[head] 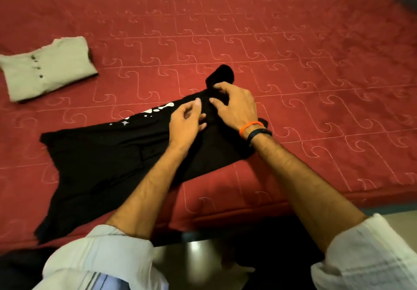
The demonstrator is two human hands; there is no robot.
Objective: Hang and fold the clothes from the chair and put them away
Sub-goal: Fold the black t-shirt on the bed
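The near end of the black cotton T-shirt with a white printed design (94,154) drapes over the front edge of the red quilted bedspread (293,52) and runs into dark shadow, so its hem is hard to make out. Most of the print is folded under; only white dots and stars show along the far fold. The shirt lies flat by the bed's front edge, partly folded lengthwise. The right hand (234,106) curls its fingers round a bunched black sleeve at the far end. The left hand (187,120) rests just beside it, fingers loosely bent, holding nothing clearly. A folded pale grey buttoned shirt (47,68) lies towards the left edge, its left side cut off.
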